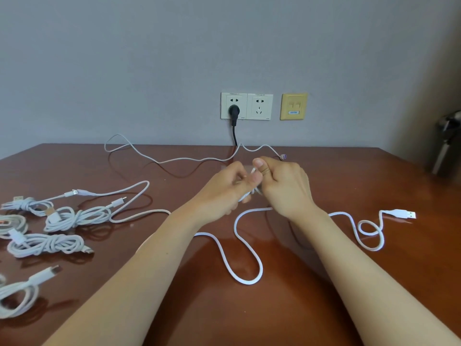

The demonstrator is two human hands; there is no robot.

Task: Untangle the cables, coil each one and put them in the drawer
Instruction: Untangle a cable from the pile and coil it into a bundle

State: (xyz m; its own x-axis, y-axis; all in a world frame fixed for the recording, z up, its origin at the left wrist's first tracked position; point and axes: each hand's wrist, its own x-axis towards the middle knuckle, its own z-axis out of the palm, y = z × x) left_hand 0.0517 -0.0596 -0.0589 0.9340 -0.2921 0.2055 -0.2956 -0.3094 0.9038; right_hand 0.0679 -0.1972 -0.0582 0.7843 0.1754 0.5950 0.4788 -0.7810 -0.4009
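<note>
My left hand [225,189] and my right hand [283,187] meet above the middle of the brown table [349,283], both pinching one end of a white cable [245,255]. That cable loops loosely over the table under my forearms and ends at a USB plug [405,214] on the right. A thinner white cable [174,159] lies uncoiled near the wall. On the left lie several coiled white cables [45,243], with another coil [79,217] beside a loose cable [129,189]. No drawer is in view.
A wall socket [259,106] sits behind the table, with a black plug [234,112] in its neighbour and its cord dropping to the table edge. A yellow data port [293,106] is to the right. A metal flask [446,146] stands at the far right.
</note>
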